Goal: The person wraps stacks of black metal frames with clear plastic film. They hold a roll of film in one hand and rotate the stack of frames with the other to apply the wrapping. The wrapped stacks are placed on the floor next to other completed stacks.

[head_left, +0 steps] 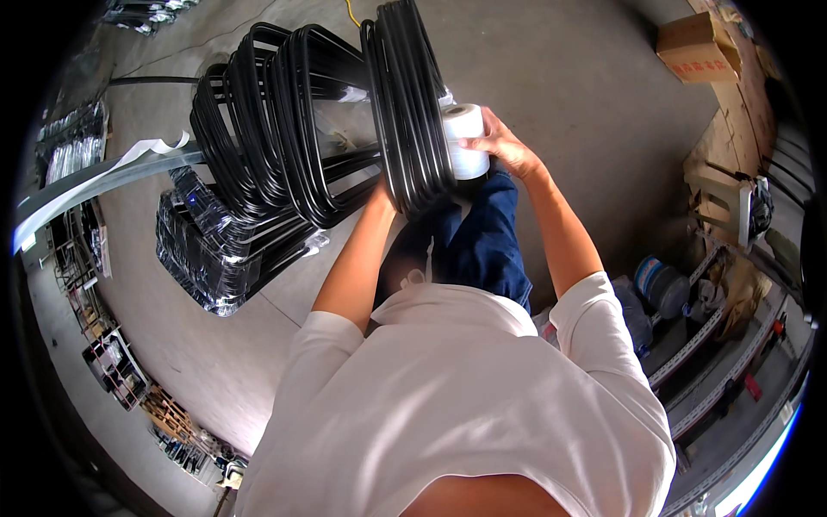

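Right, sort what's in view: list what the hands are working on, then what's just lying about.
In hand:
- white roll of tape, gripped by the right hand
- upright bundle of black metal frames, with the left hand mostly hidden behind it

Lying about:
- stacked black frames
- wrapped frames on the floor
- cardboard box
- water jug

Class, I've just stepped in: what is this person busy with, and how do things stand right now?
A person in a white T-shirt leans over a bundle of black bent metal tubes standing upright on the concrete floor. The right hand holds a white roll of wrapping film against the bundle's side. The left hand reaches to the bundle's near edge, its fingers hidden behind the tubes. More bundles of the same tubes stand just to the left, some lying wrapped in clear plastic.
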`<state>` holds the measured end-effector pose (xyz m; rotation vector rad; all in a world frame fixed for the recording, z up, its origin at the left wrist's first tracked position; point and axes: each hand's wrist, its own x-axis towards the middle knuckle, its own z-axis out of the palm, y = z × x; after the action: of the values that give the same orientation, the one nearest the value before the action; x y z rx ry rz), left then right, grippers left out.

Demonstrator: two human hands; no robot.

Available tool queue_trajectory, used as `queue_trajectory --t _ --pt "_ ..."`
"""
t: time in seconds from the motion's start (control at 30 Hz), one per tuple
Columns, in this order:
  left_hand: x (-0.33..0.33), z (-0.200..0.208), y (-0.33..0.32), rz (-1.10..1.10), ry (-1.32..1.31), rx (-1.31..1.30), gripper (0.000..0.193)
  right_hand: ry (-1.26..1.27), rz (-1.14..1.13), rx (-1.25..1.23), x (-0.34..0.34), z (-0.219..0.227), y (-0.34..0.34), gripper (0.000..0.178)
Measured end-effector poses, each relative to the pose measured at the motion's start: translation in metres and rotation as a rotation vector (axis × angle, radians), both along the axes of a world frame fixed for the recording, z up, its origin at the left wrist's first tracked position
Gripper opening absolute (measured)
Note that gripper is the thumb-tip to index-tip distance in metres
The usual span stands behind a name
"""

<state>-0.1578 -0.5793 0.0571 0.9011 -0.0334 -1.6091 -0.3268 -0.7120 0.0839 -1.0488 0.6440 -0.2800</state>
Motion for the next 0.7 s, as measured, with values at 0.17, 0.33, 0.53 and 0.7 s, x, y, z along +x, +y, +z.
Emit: queue_trajectory --t 0.17,0.33,0.53,0.7 --pt "-0.006 0.013 -0.008 -0.047 0.028 -0.028 0.021 0.017 -0.121 -0.120 0.007 -0.013 0.015 0.072" --pt "-0.012 0.021 -0.014 0.059 -0.016 0.037 0.020 0.049 -0.178 -0.173 -0.003 -0.016 0.006 0.073" --pt "-0.010 -0.032 0.016 0.301 -0.922 0.059 0.018 0.060 0.008 -0.241 -0.028 0.009 0.001 0.081" --pt "-0.027 -0.011 0.035 0.760 -0.233 0.105 0.009 0.008 0.209 -0.221 -0.052 0.017 0.008 0.087"
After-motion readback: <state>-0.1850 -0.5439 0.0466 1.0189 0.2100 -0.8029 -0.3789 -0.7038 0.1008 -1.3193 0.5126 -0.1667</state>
